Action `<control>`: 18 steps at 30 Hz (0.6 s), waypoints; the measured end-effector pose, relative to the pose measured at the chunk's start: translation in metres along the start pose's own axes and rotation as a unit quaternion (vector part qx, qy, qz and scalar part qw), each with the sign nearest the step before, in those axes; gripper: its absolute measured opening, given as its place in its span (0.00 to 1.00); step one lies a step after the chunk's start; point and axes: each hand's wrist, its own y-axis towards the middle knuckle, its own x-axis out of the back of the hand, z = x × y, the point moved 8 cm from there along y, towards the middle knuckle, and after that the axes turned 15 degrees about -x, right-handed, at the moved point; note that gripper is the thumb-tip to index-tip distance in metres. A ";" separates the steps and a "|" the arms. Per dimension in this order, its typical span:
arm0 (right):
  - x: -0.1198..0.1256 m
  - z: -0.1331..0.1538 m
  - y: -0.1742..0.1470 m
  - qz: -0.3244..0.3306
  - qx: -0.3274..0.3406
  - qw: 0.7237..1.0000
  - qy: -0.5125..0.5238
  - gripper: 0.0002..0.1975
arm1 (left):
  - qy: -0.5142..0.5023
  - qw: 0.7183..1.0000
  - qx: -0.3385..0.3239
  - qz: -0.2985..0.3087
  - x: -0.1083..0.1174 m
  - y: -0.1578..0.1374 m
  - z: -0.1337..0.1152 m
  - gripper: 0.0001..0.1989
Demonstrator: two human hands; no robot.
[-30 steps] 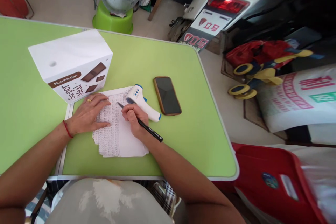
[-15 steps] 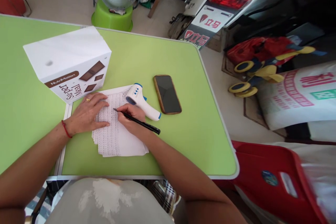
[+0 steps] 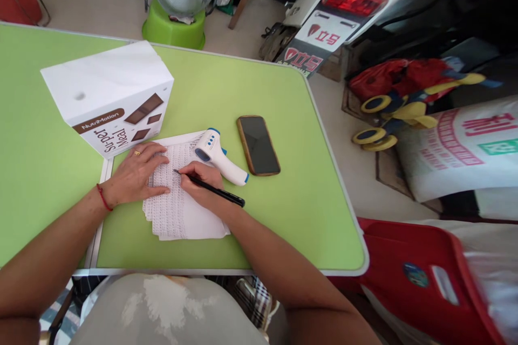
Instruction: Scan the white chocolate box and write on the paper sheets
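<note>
Green table point(image 3: 299, 210), metal-edged. White box point(image 3: 111, 91), lettered "NutriMotion", stands at left. Paper stack point(image 3: 198, 222), densely written on its left part, lies just beside the box. Left hand point(image 3: 137, 175) lies spread on the sheets. Right hand point(image 3: 202, 183), curled, grips the last item. Phone point(image 3: 259, 145), brown-cased, lies right of the sheets. White thermometer point(image 3: 226, 166) overlaps the stack. Black pen point(image 3: 216, 190), tip at the writing.

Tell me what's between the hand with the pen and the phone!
Between the right hand, holding the pen, and the phone lie a white thermometer, then a strip of green table; the head view shows this.
</note>
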 end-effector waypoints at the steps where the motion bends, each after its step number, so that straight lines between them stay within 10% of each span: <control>1: 0.000 -0.001 0.000 0.001 -0.006 1.000 -0.001 0.07 | 0.000 1.000 0.000 -0.001 0.000 0.000 0.000 0.25; 18: 0.002 -0.004 0.003 0.006 -0.050 0.998 -0.029 0.06 | -0.001 1.000 0.002 -0.001 0.000 -0.001 0.002 0.26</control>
